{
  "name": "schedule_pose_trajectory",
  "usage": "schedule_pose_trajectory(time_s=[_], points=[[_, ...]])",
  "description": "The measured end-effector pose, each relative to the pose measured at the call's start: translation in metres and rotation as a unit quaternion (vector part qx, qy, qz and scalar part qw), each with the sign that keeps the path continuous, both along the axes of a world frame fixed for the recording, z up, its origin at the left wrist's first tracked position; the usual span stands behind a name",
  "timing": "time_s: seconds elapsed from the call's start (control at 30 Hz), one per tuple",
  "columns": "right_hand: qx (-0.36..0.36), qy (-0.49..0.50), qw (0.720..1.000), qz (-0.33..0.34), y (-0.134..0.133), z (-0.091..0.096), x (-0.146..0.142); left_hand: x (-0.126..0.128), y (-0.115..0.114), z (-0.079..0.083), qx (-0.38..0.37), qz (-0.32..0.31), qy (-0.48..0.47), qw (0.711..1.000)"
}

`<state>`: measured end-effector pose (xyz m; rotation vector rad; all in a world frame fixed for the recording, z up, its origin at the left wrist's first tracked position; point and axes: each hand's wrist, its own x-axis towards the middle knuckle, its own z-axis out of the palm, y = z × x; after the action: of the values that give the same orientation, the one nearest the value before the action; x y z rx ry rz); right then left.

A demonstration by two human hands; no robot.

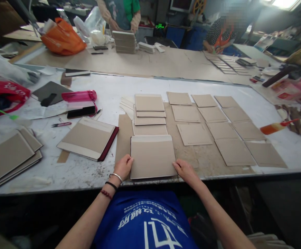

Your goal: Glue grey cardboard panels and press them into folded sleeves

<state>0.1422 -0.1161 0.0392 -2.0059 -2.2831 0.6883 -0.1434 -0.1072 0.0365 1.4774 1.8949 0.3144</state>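
A grey-brown cardboard panel with a pale strip along its far edge lies near the table's front edge. My left hand grips its left side, fingers curled at the edge. On the opposite side my right hand pinches the right edge between thumb and fingers. Beyond it, several similar panels overlap in a column. To the right, cardboard pieces are laid out in rows on a brown sheet. Left of my hands rests a stack of panels with a dark red edge.
More panels are piled at the far left. A pink bottle, a black phone and a pen lie behind. An orange-filled glue bottle is at right. Two people work across the table, one by a tall stack.
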Motion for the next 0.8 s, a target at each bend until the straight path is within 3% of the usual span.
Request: schedule_pose_trajectory(time_s=[0.47, 0.8], points=[[-0.034, -0.036, 0.999, 0.002, 0.003, -0.002, -0.004, 0.006, 0.003, 0.002, -0.019, 0.004, 0.058, 0.998], [-0.112, -0.095, 0.989, -0.034, 0.009, 0.015, -0.016, 0.005, 0.005, 0.005, -0.025, -0.009, 0.07, 0.997]])
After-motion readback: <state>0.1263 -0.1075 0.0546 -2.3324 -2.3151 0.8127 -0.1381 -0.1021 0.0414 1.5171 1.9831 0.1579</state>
